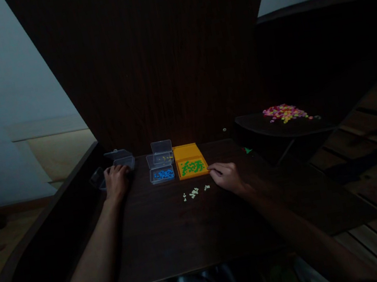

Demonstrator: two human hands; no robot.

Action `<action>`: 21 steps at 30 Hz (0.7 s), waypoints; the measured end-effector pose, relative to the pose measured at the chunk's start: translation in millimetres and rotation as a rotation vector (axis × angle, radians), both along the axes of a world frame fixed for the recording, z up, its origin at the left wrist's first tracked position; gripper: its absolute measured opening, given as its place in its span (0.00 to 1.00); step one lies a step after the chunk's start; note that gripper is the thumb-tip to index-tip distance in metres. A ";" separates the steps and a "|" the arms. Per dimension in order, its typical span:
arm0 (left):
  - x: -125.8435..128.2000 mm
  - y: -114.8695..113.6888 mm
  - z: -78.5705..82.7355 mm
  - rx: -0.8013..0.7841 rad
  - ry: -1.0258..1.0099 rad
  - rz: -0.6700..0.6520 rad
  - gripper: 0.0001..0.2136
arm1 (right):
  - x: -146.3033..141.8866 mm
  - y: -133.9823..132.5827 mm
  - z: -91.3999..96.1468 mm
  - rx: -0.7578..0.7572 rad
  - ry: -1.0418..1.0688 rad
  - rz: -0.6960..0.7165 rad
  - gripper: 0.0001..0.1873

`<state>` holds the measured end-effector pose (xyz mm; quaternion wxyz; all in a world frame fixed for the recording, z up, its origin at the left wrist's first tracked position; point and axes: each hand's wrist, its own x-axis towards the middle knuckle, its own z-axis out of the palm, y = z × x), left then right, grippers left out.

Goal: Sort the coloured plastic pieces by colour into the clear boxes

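On the dark wooden table, my left hand [117, 180] has its fingers bent down over a clear plastic box [124, 160] at the left; its fingertips are partly hidden. A second clear piece [97, 179] shows just left of that hand. My right hand [226, 175] is closed, thumb and forefinger at the right edge of an open yellow box [187, 152] that holds small green pieces [193, 166]. Nearer to me, small pale pieces [193, 192] lie scattered on the table. Left of the yellow box, an open clear case [162, 180] contains blue pieces [164, 174].
Behind the blue pieces stands another clear case [161, 147] with a few yellow bits. A heap of pink, red and yellow pieces [285, 112] rests on a dark shelf [254, 124] at the right. A green piece [247, 150] lies near that shelf. The room is dim.
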<state>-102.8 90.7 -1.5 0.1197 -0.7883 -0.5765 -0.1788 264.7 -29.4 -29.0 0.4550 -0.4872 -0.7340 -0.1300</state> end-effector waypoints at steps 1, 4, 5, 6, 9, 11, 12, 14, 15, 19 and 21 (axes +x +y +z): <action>0.4 -0.4 0.6 0.003 -0.003 -0.016 0.15 | -0.2 -0.2 0.1 -0.001 0.001 0.004 0.13; 1.7 -1.2 2.6 0.014 -0.026 -0.060 0.15 | -1.3 -1.1 0.9 0.013 -0.003 0.018 0.13; 2.0 -1.1 3.0 0.021 -0.039 -0.072 0.16 | -1.7 -1.3 1.3 0.019 -0.005 0.022 0.13; 2.1 -0.7 3.2 0.030 -0.055 -0.086 0.16 | -2.1 -1.6 1.7 0.022 -0.007 0.025 0.13; 1.6 1.8 2.1 0.081 -0.130 -0.131 0.16 | -3.3 -2.5 3.6 0.015 -0.006 0.025 0.13; 1.9 2.9 0.8 0.161 -0.191 -0.181 0.16 | -4.6 -3.6 6.3 0.002 0.016 0.018 0.13; 2.9 2.5 0.4 0.216 -0.222 -0.212 0.15 | -5.7 -4.6 8.4 -0.003 0.035 0.019 0.13; 7.8 -1.6 0.7 0.334 -0.271 -0.282 0.15 | -8.9 -7.3 14.3 -0.020 0.086 0.031 0.13; 12.0 -5.5 1.4 0.388 -0.285 -0.317 0.16 | -11.2 -9.0 18.0 -0.033 0.118 0.042 0.12; 39.0 -31.4 6.0 0.522 -0.221 -0.452 0.18 | -23.2 -16.7 32.4 -0.163 0.279 0.124 0.09; 56.3 -47.2 7.7 0.544 -0.191 -0.529 0.20 | -29.6 -19.8 36.2 -0.255 0.389 0.203 0.12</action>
